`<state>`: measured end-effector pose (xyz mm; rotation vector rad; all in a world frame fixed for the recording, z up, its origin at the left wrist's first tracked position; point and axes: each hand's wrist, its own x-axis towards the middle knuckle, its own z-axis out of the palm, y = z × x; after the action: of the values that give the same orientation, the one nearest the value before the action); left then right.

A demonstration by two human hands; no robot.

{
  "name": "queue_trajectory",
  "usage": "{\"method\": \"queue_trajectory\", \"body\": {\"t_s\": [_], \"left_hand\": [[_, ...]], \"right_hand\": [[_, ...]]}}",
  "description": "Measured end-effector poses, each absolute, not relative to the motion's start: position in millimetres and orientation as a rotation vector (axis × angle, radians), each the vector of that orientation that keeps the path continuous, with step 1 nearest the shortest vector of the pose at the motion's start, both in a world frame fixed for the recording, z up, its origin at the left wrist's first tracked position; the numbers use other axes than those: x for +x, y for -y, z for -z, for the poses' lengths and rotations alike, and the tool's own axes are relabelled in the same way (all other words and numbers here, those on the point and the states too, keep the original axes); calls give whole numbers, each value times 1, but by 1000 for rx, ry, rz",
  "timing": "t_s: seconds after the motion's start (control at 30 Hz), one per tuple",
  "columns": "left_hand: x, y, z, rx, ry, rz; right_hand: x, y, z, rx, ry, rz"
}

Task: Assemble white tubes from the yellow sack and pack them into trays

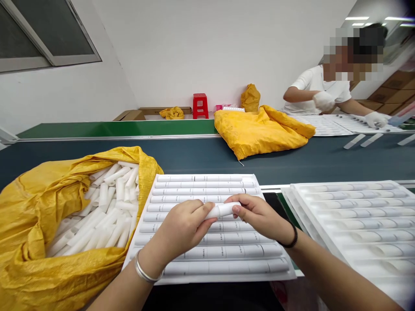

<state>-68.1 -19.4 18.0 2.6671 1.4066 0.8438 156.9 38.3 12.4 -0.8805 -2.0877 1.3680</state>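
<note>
My left hand [183, 226] and my right hand [259, 216] meet over a white moulded tray [207, 276] and together grip one short white tube [223, 210], fingers closed on its two ends. The tray's grooves hold rows of white tubes lying end to end. A silver bangle is on my left wrist, a black band on my right. At my left an open yellow woven sack [39, 224] is full of several loose white tubes [100, 211].
A stack of empty white trays [359, 220] lies at my right. Beyond runs a dark conveyor belt [181, 157] with another yellow sack [259, 129] on it. Across it a gloved person [320, 93] works over trays. A red stool [200, 106] stands by the far wall.
</note>
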Motion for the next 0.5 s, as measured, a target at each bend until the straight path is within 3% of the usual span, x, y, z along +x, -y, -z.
{"method": "queue_trajectory", "body": {"t_s": [0.07,0.27,0.5], "left_hand": [[-67,18,-16,2636,-1409,-806],[-66,18,-15,2365,-1285,-748],[-53,32,-4,2328,-1195,-717]], "right_hand": [[158,-38,-10,-893,2119,-1307],[164,-33,-7,-681,2386,-720],[152,-26,-6,-546,2517,-582]]}}
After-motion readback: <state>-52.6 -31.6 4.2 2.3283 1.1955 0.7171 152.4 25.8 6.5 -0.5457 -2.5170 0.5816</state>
